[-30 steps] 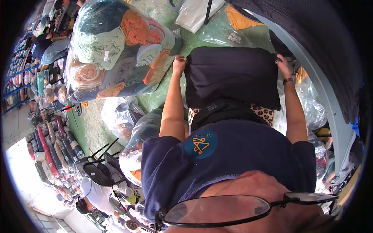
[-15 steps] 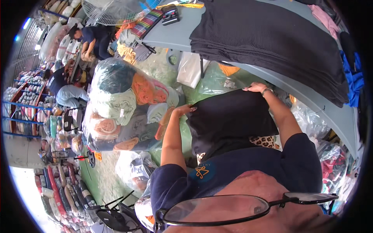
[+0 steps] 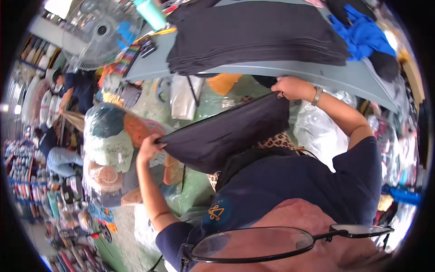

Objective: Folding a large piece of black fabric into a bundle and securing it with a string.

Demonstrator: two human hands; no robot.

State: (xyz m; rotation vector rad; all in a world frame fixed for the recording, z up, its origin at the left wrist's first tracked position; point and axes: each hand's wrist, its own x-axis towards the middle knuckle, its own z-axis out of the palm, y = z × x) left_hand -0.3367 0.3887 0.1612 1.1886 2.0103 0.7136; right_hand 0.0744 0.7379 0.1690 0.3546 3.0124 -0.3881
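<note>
A piece of black fabric point(image 3: 226, 131) is stretched between my two hands in front of my body. My left hand point(image 3: 150, 147) pinches its left corner, close to the big plastic-wrapped bundle. At the higher right corner, my right hand point(image 3: 292, 88) grips the cloth just below the table edge. The fabric's upper edge runs taut and slants up to the right, while its lower part sags. Beyond it, a stack of dark fabric pieces point(image 3: 258, 34) lies flat on the grey table point(image 3: 290, 68).
A clear plastic bundle of folded cloth point(image 3: 106, 149) stands at left. Under the table are a white bag point(image 3: 183, 97) and orange cloth point(image 3: 224, 83). A fan point(image 3: 100, 31), a teal bottle point(image 3: 149, 13) and blue cloth point(image 3: 364, 34) are farther off. Two people work at far left.
Both hands have spread apart, the left moving left and lower, the right moving slightly up. The black fabric has gone from hanging broad to a taut, slanted edge. My view has turned rightward.
</note>
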